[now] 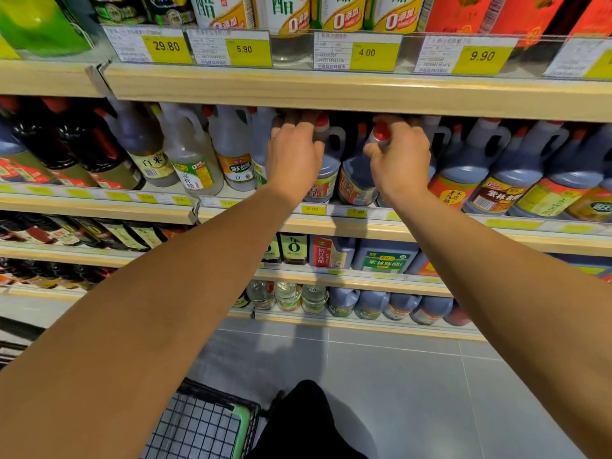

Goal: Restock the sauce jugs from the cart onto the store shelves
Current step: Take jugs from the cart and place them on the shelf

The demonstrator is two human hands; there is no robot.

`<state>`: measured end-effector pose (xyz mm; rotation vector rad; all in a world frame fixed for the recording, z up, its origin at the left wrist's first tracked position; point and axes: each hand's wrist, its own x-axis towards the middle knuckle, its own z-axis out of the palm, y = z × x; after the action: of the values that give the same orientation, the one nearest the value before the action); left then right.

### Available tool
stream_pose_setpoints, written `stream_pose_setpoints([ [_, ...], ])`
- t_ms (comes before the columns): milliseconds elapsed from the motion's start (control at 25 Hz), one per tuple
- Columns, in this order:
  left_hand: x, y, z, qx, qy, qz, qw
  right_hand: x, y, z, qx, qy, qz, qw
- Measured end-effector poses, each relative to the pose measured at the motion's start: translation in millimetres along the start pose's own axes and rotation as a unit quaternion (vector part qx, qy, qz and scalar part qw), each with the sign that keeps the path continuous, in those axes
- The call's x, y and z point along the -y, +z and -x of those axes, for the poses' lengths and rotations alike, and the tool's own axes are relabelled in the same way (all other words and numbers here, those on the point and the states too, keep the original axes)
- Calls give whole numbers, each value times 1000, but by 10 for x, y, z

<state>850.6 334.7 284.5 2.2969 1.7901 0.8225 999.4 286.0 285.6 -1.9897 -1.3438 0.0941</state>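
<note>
I am reaching both arms to the second shelf (331, 94) from the top. My left hand (293, 157) is closing its grip over the top of one dark sauce jug (326, 167); my right hand (402, 160) is gripping the red-capped neck of the neighbouring jug (356, 180). Both jugs are standing at the shelf's front edge, and the wire cart (205, 422) is sitting on the floor at lower left.
</note>
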Motion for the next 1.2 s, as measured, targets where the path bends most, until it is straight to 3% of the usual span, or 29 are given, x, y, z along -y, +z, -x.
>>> stream_pose_setpoints([
  [280,50,76,-63,74,-2,-83,994,10,97,-180,72,-4,67,995],
  [440,49,66,30,107,36,-107,988,-13,35,-129,124,-19,84,989],
  [640,52,76,282,90,70,-60,992,-236,-78,199,88,-79,15,993],
  [800,167,129,619,102,35,21,994,-522,-193,447,110,-89,-10,990],
  [1200,145,269,637,46,-38,48,997,-621,-173,207,112,-120,-51,985],
])
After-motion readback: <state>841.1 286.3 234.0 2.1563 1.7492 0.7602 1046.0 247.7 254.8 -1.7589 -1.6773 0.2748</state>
